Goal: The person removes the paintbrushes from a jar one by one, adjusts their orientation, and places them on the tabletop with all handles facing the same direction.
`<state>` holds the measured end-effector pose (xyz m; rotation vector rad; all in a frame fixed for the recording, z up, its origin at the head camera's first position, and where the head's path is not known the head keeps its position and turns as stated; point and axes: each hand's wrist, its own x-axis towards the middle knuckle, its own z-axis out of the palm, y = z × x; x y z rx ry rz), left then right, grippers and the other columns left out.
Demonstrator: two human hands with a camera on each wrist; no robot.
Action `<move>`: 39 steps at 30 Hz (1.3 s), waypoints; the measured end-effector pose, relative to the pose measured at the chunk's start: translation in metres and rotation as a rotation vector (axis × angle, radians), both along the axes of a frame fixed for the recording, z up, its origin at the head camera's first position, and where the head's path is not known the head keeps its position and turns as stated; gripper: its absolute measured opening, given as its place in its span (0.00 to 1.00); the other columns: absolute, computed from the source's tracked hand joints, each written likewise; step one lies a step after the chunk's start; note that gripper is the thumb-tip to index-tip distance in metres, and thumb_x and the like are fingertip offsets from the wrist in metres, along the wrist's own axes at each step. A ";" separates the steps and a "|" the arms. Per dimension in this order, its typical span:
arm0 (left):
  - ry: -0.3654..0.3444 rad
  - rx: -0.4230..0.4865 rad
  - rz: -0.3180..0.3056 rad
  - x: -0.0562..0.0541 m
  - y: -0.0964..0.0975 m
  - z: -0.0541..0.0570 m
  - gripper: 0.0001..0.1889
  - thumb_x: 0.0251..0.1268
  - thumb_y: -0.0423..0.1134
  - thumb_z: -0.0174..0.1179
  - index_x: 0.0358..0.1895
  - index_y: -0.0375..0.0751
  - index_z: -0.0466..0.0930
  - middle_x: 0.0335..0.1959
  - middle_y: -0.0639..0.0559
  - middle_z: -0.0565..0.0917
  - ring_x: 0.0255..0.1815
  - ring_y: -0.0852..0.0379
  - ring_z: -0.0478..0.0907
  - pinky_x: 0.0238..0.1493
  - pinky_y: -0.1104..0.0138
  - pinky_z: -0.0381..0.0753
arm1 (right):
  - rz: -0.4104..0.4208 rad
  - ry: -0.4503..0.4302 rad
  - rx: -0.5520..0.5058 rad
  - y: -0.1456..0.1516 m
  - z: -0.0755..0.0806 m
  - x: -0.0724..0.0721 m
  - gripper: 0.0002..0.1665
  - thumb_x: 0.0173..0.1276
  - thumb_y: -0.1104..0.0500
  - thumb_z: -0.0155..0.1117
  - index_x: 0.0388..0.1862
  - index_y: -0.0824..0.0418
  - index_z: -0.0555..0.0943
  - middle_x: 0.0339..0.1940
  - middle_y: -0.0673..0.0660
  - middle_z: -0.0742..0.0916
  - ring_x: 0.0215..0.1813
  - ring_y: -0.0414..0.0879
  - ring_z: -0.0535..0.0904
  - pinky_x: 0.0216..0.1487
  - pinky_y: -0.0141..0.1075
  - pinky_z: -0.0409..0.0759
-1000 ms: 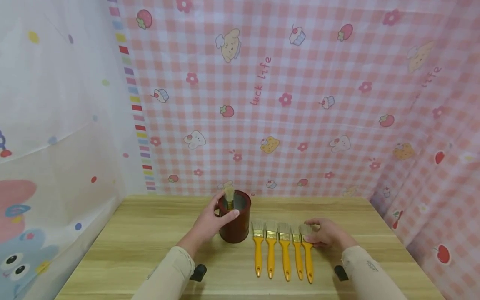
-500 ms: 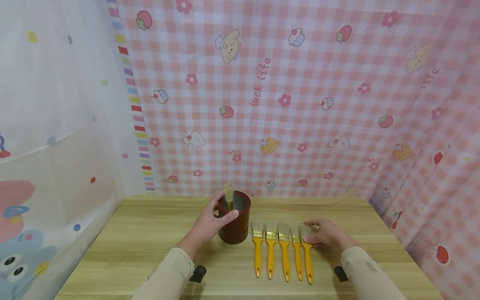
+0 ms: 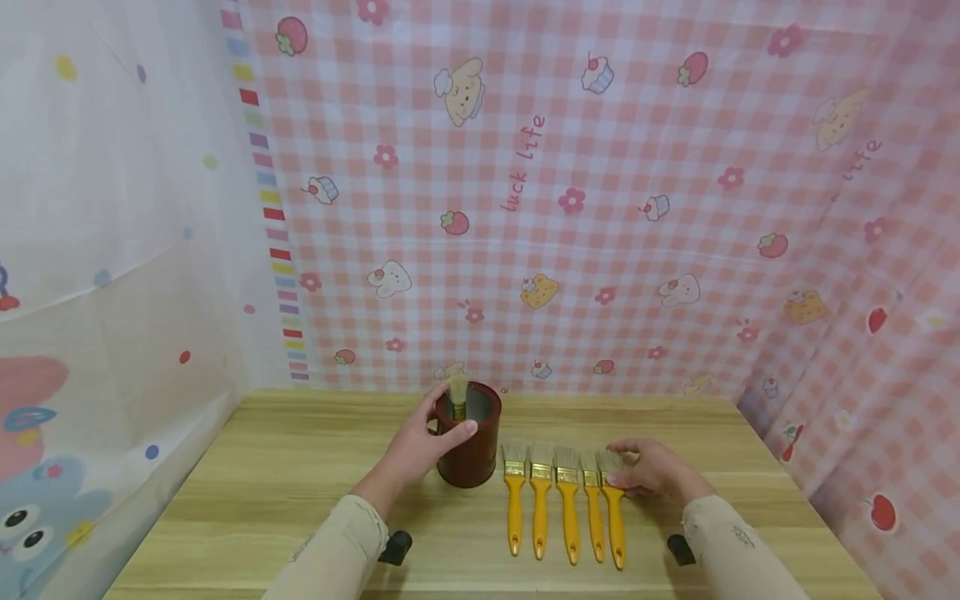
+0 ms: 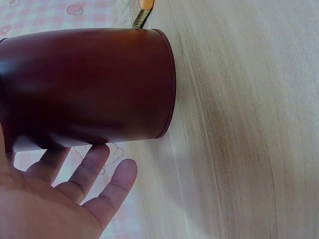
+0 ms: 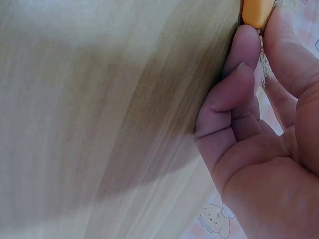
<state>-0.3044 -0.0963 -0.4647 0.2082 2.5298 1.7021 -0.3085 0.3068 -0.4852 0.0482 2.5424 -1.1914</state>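
A dark red cylindrical pot point(image 3: 468, 454) stands upright on the table, with one paintbrush point(image 3: 458, 396) inside it, bristles up. My left hand point(image 3: 416, 442) holds the pot near its rim, thumb across the front and fingers round the far left side. In the left wrist view the pot's smooth wall point(image 4: 89, 84) fills much of the picture. To its right lie several yellow-handled paintbrushes point(image 3: 541, 508) side by side, bristles pointing away. My right hand point(image 3: 656, 468) pinches the rightmost paintbrush point(image 3: 617, 525) near its metal band; its orange handle point(image 5: 257, 12) shows between thumb and finger.
The wooden table point(image 3: 300, 467) meets a pink checked cloth point(image 3: 487, 250) at its back edge. White cloth hangs at the left, more checked cloth at the right. Black pieces point(image 3: 396, 547) show beside both forearms.
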 end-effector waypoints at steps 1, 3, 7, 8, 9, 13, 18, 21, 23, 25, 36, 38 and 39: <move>0.001 -0.001 0.000 0.000 0.000 0.000 0.48 0.69 0.66 0.69 0.86 0.71 0.52 0.86 0.41 0.62 0.85 0.36 0.63 0.76 0.36 0.73 | 0.002 0.000 -0.001 0.000 0.000 0.000 0.41 0.70 0.62 0.77 0.78 0.68 0.73 0.39 0.61 0.89 0.28 0.42 0.82 0.36 0.37 0.86; 0.002 -0.005 0.002 0.000 0.000 0.000 0.48 0.68 0.67 0.69 0.86 0.71 0.52 0.86 0.41 0.63 0.85 0.36 0.63 0.76 0.36 0.73 | 0.001 -0.001 -0.002 0.000 0.000 0.000 0.41 0.69 0.62 0.78 0.78 0.68 0.73 0.39 0.60 0.90 0.28 0.42 0.81 0.36 0.37 0.86; -0.001 -0.007 0.007 0.000 0.000 0.000 0.48 0.68 0.67 0.69 0.86 0.71 0.52 0.85 0.41 0.63 0.85 0.36 0.63 0.76 0.36 0.73 | 0.006 0.003 0.001 0.000 -0.001 0.000 0.41 0.70 0.62 0.77 0.78 0.68 0.72 0.34 0.59 0.89 0.27 0.42 0.81 0.36 0.37 0.86; -0.001 -0.006 0.008 0.000 0.000 0.000 0.48 0.68 0.66 0.69 0.86 0.71 0.52 0.85 0.41 0.63 0.85 0.35 0.63 0.76 0.37 0.73 | 0.004 0.004 0.002 0.000 -0.001 0.000 0.41 0.70 0.62 0.77 0.78 0.68 0.72 0.34 0.58 0.89 0.27 0.42 0.81 0.36 0.37 0.86; -0.001 -0.004 0.007 0.001 0.000 0.000 0.48 0.69 0.66 0.69 0.86 0.71 0.52 0.85 0.41 0.64 0.84 0.35 0.64 0.76 0.37 0.73 | 0.009 0.008 0.006 0.000 -0.001 0.000 0.41 0.70 0.62 0.77 0.79 0.68 0.72 0.33 0.58 0.89 0.27 0.42 0.81 0.36 0.38 0.86; 0.002 -0.006 0.007 0.001 0.001 0.001 0.48 0.69 0.66 0.69 0.87 0.70 0.52 0.85 0.40 0.64 0.84 0.35 0.64 0.76 0.37 0.73 | 0.013 0.016 0.011 0.000 -0.002 0.000 0.42 0.70 0.62 0.77 0.79 0.69 0.71 0.35 0.58 0.90 0.27 0.42 0.81 0.36 0.38 0.86; 0.008 -0.007 0.005 0.001 0.001 0.002 0.48 0.69 0.66 0.69 0.87 0.69 0.53 0.84 0.40 0.65 0.84 0.35 0.65 0.75 0.37 0.74 | 0.022 0.013 0.006 0.001 -0.003 -0.001 0.43 0.71 0.62 0.77 0.80 0.69 0.69 0.37 0.58 0.90 0.27 0.42 0.81 0.36 0.38 0.86; 0.008 -0.003 0.003 0.001 0.000 0.002 0.49 0.68 0.67 0.69 0.87 0.69 0.53 0.84 0.40 0.65 0.83 0.35 0.65 0.75 0.37 0.74 | 0.019 0.008 0.016 0.001 -0.001 -0.001 0.43 0.70 0.61 0.77 0.80 0.69 0.70 0.39 0.59 0.91 0.28 0.42 0.81 0.37 0.37 0.86; 0.006 -0.003 0.003 0.001 0.000 0.001 0.49 0.67 0.68 0.69 0.87 0.70 0.53 0.84 0.39 0.65 0.83 0.35 0.65 0.75 0.37 0.74 | 0.021 0.012 0.032 0.000 0.000 -0.001 0.43 0.70 0.60 0.77 0.80 0.68 0.70 0.42 0.60 0.90 0.29 0.42 0.81 0.37 0.37 0.86; 0.002 -0.001 0.005 0.000 0.000 0.001 0.49 0.67 0.67 0.69 0.86 0.71 0.53 0.85 0.40 0.65 0.84 0.35 0.65 0.75 0.37 0.74 | 0.019 0.019 0.041 0.000 0.000 0.000 0.42 0.70 0.60 0.77 0.79 0.68 0.71 0.44 0.61 0.90 0.30 0.43 0.81 0.37 0.37 0.86; -0.023 0.010 0.000 0.003 0.000 0.004 0.49 0.66 0.68 0.69 0.86 0.73 0.52 0.86 0.41 0.62 0.85 0.35 0.62 0.76 0.36 0.72 | 0.048 0.046 0.061 -0.002 0.002 0.002 0.42 0.70 0.60 0.77 0.78 0.71 0.71 0.35 0.58 0.89 0.29 0.43 0.81 0.35 0.37 0.85; -0.024 0.012 0.000 0.004 0.000 0.005 0.49 0.66 0.69 0.69 0.86 0.74 0.53 0.86 0.41 0.62 0.85 0.35 0.63 0.76 0.36 0.73 | 0.070 0.050 0.086 -0.002 0.005 0.002 0.43 0.71 0.60 0.77 0.78 0.73 0.69 0.36 0.59 0.89 0.30 0.44 0.81 0.36 0.39 0.86; -0.024 0.009 -0.001 0.004 0.000 0.005 0.49 0.66 0.69 0.69 0.86 0.73 0.53 0.86 0.41 0.62 0.85 0.35 0.63 0.76 0.36 0.73 | 0.081 0.049 0.103 -0.002 0.007 0.002 0.44 0.71 0.59 0.77 0.79 0.73 0.68 0.37 0.60 0.89 0.31 0.45 0.83 0.37 0.40 0.87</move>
